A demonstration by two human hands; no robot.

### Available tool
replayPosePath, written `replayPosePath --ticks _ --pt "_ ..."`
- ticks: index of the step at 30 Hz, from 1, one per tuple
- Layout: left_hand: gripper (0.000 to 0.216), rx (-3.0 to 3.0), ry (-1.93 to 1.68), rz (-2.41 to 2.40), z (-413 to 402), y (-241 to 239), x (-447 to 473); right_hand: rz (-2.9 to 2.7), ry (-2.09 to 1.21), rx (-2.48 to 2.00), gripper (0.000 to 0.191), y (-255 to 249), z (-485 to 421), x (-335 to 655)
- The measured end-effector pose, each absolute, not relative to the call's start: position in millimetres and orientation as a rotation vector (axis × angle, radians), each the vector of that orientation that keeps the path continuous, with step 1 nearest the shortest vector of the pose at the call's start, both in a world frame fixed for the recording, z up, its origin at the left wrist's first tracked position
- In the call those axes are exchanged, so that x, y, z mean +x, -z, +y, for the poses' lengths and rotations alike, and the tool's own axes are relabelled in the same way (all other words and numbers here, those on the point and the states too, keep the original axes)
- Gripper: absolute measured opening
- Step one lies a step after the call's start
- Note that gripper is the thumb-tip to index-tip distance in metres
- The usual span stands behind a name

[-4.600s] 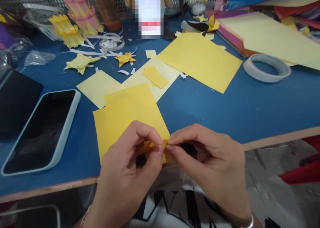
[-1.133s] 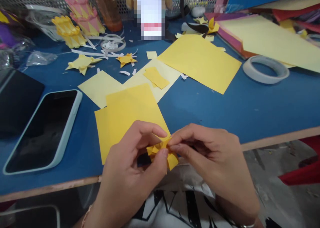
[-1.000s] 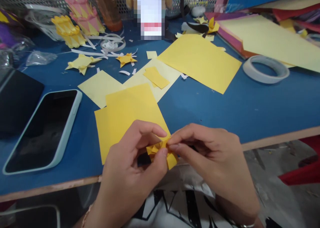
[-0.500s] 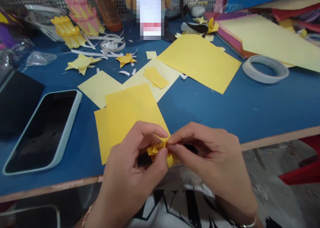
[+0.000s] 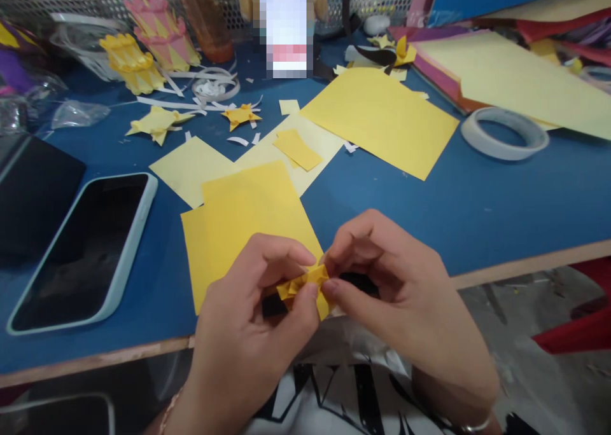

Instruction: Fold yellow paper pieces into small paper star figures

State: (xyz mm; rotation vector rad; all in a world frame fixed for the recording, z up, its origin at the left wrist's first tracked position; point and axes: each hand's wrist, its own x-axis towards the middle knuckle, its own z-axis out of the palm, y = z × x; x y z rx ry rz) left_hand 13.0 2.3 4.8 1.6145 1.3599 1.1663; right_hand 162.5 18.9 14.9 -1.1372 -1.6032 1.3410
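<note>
Between my two hands is a small folded yellow paper piece (image 5: 315, 276) with several creased flaps, held just over the table's front edge. My left hand (image 5: 260, 314) pinches its left side between thumb and fingers. At its right side, the thumb and bent fingers of my right hand (image 5: 394, 282) press on the paper. Its underside is hidden by my fingers. Just behind my left hand lie overlapping yellow paper sheets (image 5: 243, 212). Farther back are a pale yellow sheet (image 5: 193, 168) and two folded paper stars, one pale (image 5: 157, 123) and one deeper yellow (image 5: 242, 115).
A phone (image 5: 86, 250) lies at the left beside a black object (image 5: 38, 193). A large yellow sheet (image 5: 382, 120), a tape roll (image 5: 505, 135) and stacked coloured paper (image 5: 515, 72) are on the right. Paper cake-like models (image 5: 131, 63) stand at the back left, near white strips.
My right hand's fingers have lifted and opened slightly from the top of the folded paper, its thumb staying against it. My left hand keeps its pinch almost unmoved.
</note>
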Motion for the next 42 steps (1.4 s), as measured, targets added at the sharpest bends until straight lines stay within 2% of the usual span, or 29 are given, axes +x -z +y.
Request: replayPosePath --ticks 10,20,23,25,33,37,42 --pt "0.024 1.744 -1.082 1.35 3.4 -4.6 10.6 -1.687 -1.122 -1.229 0.025 -11.0 17.3 158.0" --pt "0.017 1.669 -1.179 1.441 1.2 -7.1 14.4 -1.468 -1.289 -1.16 0.016 -12.2 17.1 161.5" --pt "0.016 1.576 -1.271 1.443 1.5 -6.3 16.6 -1.492 -1.314 -1.146 0.023 -12.5 17.5 161.3" --pt "0.018 1.546 -1.3 1.45 1.9 -5.6 17.3 -1.545 -1.283 -1.171 0.021 -12.0 17.6 160.5" --pt "0.018 1.67 -1.136 1.437 1.8 -6.6 12.4 -1.461 -1.059 -1.174 0.015 -5.8 16.1 156.8" --pt "0.024 1.708 -1.042 1.329 2.2 -6.1 10.5 -1.485 -1.088 -1.155 0.016 -5.2 15.6 157.3" --pt "0.031 1.701 -1.101 1.255 2.9 -2.7 7.2 -1.399 -1.175 -1.124 0.018 -5.8 14.2 159.4"
